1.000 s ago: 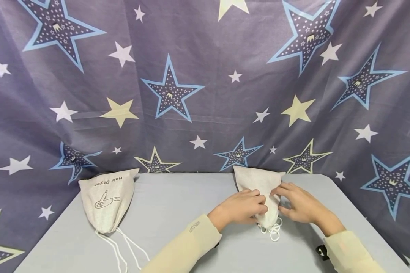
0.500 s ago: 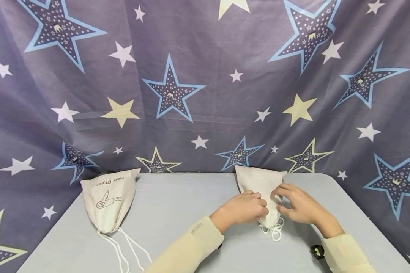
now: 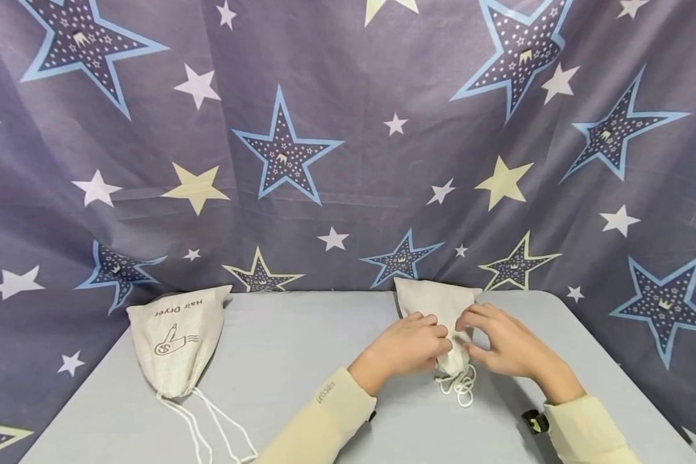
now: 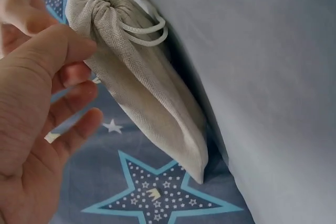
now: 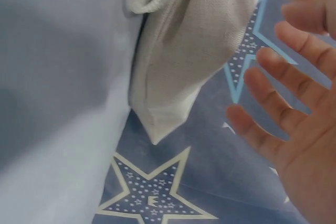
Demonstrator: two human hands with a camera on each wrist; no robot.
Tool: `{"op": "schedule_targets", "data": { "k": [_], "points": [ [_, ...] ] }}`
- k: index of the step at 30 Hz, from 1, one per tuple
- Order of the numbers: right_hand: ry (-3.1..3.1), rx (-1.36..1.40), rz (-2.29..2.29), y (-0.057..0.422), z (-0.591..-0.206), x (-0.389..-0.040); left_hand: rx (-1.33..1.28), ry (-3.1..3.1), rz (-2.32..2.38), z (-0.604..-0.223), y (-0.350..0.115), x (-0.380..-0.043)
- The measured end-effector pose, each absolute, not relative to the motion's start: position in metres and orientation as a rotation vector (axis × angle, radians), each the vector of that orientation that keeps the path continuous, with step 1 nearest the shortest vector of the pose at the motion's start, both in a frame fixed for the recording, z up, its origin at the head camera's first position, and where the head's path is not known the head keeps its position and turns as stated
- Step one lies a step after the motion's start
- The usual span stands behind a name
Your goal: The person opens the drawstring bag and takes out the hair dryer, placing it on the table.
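Observation:
A beige drawstring bag (image 3: 437, 296) lies at the far right of the table, its gathered mouth and looped white cords (image 3: 461, 385) towards me. My left hand (image 3: 406, 345) is over its left side, fingers loosely bent; in the left wrist view the thumb (image 4: 79, 45) overlaps the bag near its puckered mouth. On the other side hovers my right hand (image 3: 507, 338), fingers spread and relaxed; the right wrist view shows a gap between its fingertips and the bag (image 5: 189, 51). Neither hand grips anything.
A second drawstring bag (image 3: 176, 335), printed "Hair Dryer" with a dryer drawing, lies at the left of the grey table (image 3: 301, 341). Its white cords (image 3: 200, 419) trail towards the front. Behind the table hangs a dark star-patterned curtain (image 3: 348, 174).
The view has shifted slightly. Both hands stay at the right-hand bag, with only small finger movements; the bags keep their places.

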State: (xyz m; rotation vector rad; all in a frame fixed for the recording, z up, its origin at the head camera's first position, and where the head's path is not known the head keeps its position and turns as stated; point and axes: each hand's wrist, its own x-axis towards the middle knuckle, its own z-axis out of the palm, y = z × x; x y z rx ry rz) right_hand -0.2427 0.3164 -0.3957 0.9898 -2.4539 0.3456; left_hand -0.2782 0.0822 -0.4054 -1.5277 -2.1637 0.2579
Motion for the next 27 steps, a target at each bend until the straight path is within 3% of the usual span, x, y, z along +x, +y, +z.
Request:
{"op": "schedule_targets", "data": {
  "k": [27],
  "points": [
    [-2.305,1.118,0.472,0.305,-0.389,-0.241,-1.351,-1.816,-0.021,-0.386,0.067,-0.293]
  ]
}}
